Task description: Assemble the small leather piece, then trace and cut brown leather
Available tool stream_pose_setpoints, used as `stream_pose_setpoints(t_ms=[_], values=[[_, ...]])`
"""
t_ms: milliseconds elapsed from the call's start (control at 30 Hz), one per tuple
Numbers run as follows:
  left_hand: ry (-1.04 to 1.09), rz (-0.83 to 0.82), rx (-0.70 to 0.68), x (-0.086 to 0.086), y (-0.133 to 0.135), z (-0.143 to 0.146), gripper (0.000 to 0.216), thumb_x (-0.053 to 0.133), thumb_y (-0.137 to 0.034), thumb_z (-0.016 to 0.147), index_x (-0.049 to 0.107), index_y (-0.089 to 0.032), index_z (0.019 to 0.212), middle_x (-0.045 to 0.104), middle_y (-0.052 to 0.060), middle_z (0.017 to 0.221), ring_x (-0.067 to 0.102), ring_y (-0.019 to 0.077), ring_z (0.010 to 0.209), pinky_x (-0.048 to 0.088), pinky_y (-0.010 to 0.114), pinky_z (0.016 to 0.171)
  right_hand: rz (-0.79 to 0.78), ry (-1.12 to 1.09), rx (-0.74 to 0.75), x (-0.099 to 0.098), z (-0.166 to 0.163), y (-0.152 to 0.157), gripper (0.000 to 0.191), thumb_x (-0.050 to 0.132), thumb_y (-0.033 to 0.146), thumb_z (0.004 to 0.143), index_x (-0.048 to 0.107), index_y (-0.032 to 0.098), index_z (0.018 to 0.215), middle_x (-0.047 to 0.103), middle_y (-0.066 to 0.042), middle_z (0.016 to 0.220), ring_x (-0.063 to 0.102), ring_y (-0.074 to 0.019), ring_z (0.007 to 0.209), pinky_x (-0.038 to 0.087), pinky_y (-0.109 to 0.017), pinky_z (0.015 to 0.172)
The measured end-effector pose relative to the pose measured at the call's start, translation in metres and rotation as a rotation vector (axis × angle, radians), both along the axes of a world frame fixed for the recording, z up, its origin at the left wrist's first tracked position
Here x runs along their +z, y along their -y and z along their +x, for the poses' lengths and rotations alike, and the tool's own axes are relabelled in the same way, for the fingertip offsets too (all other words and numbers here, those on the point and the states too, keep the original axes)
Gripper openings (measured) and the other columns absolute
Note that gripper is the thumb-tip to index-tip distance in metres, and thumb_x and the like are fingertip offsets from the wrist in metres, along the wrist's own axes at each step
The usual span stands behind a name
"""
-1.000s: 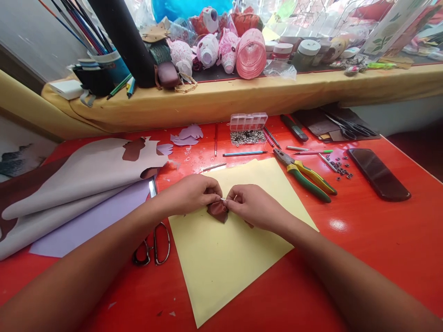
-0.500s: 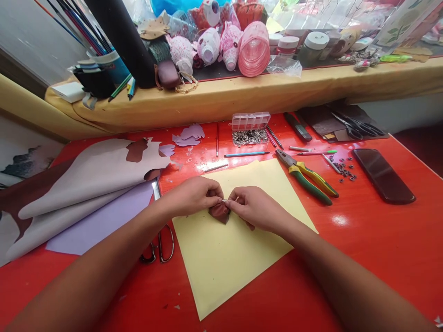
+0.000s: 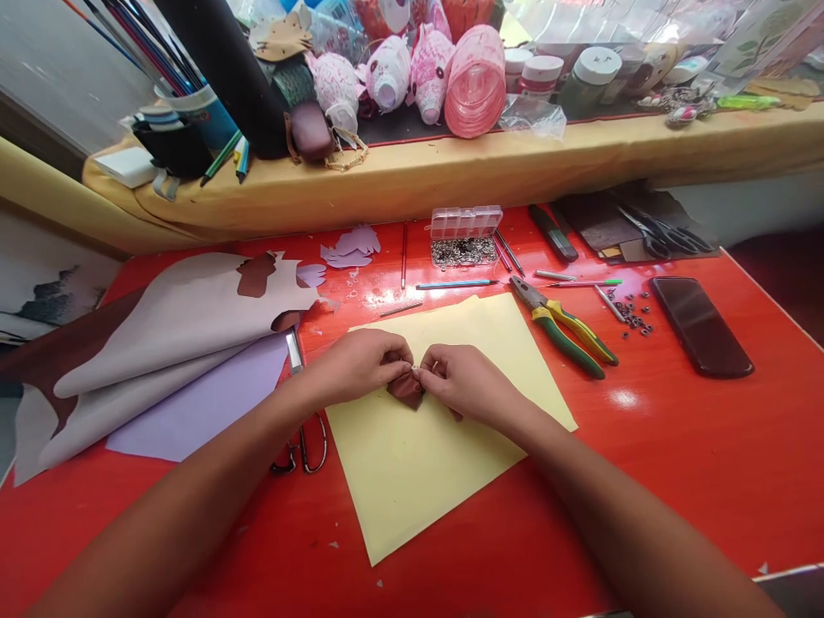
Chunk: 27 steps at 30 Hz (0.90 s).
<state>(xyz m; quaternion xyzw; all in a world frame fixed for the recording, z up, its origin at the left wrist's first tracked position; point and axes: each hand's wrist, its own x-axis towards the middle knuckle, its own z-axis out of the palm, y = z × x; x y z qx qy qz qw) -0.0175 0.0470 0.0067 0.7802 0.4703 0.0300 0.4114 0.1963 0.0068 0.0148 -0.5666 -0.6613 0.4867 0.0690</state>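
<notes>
The left hand (image 3: 368, 367) and right hand (image 3: 469, 379) still pinch the brown piece (image 3: 405, 393) over the yellow sheet (image 3: 418, 481), as before.

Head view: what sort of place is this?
Probably a small craft workspace. Pliers, an open compartment box of small metal pieces and a folded sheet with cut-out edges suggest it; whether home or shop, I can't tell.

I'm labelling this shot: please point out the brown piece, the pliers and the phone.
Brown piece (image 3: 407, 394): head view, its lower part.
Pliers (image 3: 574, 325): head view, the yellow handle.
Phone (image 3: 701, 327): head view, middle of its dark face.
</notes>
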Motion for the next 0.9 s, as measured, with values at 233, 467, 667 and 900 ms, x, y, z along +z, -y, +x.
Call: stream_pose_setpoints(t_ms=[233, 467, 667, 900], values=[[0.117, 0.661, -0.048, -0.002, 0.036, -0.007, 0.015, 0.059, -0.026, 0.104, 0.072, -0.021, 0.097, 0.073, 0.004, 0.093, 0.063, 0.0208, 0.088, 0.049, 0.035, 0.078, 0.021, 0.003, 0.01, -0.003, 0.0, -0.001, 0.019, 0.057, 0.032, 0.1, 0.063, 0.021, 0.085, 0.067, 0.004, 0.06, 0.06, -0.0114, 0.038, 0.039, -0.023, 0.046], [-0.02, 0.986, -0.227, -0.01, 0.05, -0.007, 0.014, 0.06, -0.014, 0.103, 0.072, -0.019, 0.103, 0.073, 0.005, 0.09, 0.061, 0.0224, 0.084, 0.05, 0.038, 0.075, 0.028, -0.008, 0.007, -0.003, -0.001, -0.001, 0.019, 0.059, 0.031, 0.1, 0.063, 0.021, 0.085, 0.071, 0.004, 0.065, 0.058, -0.0103, 0.038, 0.041, -0.024, 0.048], [-0.083, 1.057, -0.258, -0.015, 0.054, -0.006, 0.016, 0.058, -0.011, 0.103, 0.07, -0.017, 0.11, 0.074, 0.005, 0.092, 0.062, 0.023, 0.085, 0.05, 0.04, 0.074, 0.03, 0.001, 0.018, -0.001, -0.001, -0.002, 0.019, 0.059, 0.031, 0.1, 0.063, 0.022, 0.084, 0.064, 0.007, 0.054, 0.059, -0.0113, 0.039, 0.04, -0.024, 0.05], [-0.105, 1.104, -0.284, -0.014, 0.057, -0.005, 0.019, 0.056, -0.006, 0.102, 0.068, -0.016, 0.112, 0.075, 0.005, 0.09, 0.063, 0.0215, 0.081, 0.048, 0.038, 0.07, 0.042, -0.005, 0.018, -0.003, 0.002, -0.001, 0.021, 0.058, 0.035, 0.101, 0.064, 0.022, 0.085, 0.061, 0.006, 0.048, 0.061, -0.0136, 0.043, 0.04, -0.024, 0.051]])
